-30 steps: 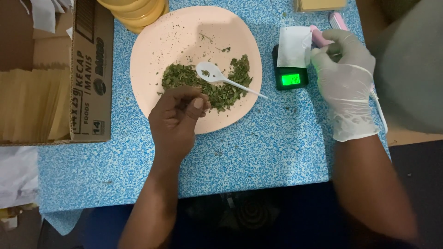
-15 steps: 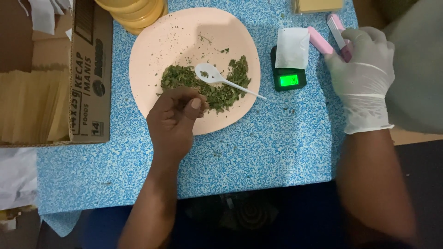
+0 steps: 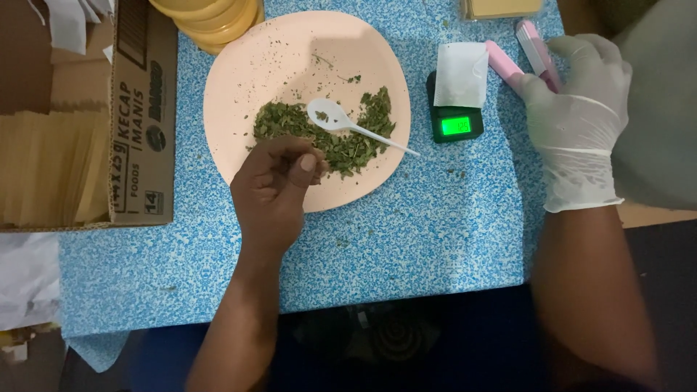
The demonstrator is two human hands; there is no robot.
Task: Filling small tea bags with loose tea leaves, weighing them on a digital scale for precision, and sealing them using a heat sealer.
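Pinching dried leaves on the plate, the left hand works; the gloved right hand grips a pink sealer; a white sachet sits on the scale, unsealed.

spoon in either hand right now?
No: the white plastic spoon lies on the dried green leaves on the pink plate, with the bare left hand beside it and the gloved right hand at the pink tool.

Small home packing workspace: blue speckled table, pocket scale beside pink plate of dried herbs, cardboard box left of plate.
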